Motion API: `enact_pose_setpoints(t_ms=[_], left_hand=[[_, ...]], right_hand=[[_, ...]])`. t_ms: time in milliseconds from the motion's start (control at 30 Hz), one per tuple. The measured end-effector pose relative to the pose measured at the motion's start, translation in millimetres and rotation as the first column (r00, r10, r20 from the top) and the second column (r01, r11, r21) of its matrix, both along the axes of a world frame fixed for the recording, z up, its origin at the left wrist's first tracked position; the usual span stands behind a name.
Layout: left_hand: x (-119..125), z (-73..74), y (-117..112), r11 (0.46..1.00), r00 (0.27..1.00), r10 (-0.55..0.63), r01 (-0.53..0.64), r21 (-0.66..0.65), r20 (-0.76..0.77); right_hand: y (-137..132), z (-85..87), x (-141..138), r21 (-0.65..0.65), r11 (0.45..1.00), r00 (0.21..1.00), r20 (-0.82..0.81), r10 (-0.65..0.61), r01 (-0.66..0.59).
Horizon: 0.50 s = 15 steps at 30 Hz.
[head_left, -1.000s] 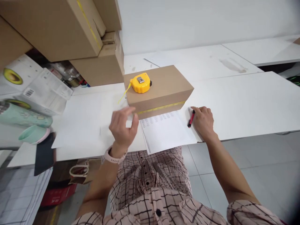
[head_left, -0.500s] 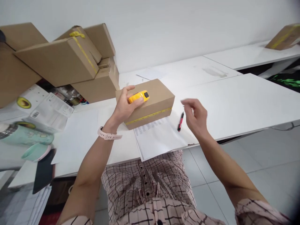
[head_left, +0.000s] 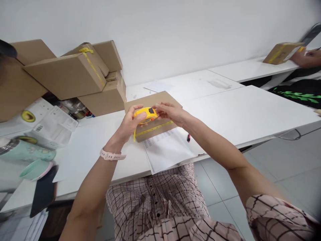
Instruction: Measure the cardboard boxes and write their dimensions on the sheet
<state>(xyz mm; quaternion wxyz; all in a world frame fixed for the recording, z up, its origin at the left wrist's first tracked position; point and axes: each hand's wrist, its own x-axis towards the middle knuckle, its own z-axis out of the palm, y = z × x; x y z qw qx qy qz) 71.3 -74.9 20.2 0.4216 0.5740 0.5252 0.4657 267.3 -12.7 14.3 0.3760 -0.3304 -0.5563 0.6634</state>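
Observation:
A yellow tape measure (head_left: 144, 115) with a black button is held above the cardboard box, its case wrapped by the fingers and thumb of my left hand (head_left: 129, 124). The fingers of my right hand (head_left: 172, 113) are bent against its right end, their tips partly hidden. A short yellow strip hangs below the left hand. Beneath both hands lies the closed cardboard box (head_left: 163, 97), with a yellow band along its front side. Printed sheets (head_left: 167, 152) stick out from under the box. A red and black pen (head_left: 189, 137) rests to their right, partly covered by my right forearm.
Cardboard boxes (head_left: 67, 77) are stacked at the left by the wall. Nearer stand a white carton (head_left: 54, 125), a mint bottle (head_left: 30, 150) and a mint cup (head_left: 35, 170). Far right, another person's hand (head_left: 304, 58) is at a taped box (head_left: 281, 55) on the white table (head_left: 225, 113).
My right hand has moved left from beside the pen to the tape measure. My left hand has raised and turned the tape measure. The other person's hand has come into view.

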Motion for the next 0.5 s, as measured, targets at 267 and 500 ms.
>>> enact_pose_setpoints(t_ms=[267,500], left_hand=[[-44.9,17.1,0.4,0.997,0.991,0.014,-0.024,0.073,0.133],[-141.4,13.8,9.6,0.976,0.975,0.217,-0.217,-0.02,0.048]], right_hand=[[44.8,23.4,20.9,0.088,0.986,0.979,-0.158,-0.128,0.143],[122.5,-7.2,50.6,0.017,0.873,0.871,0.06,-0.487,0.487]])
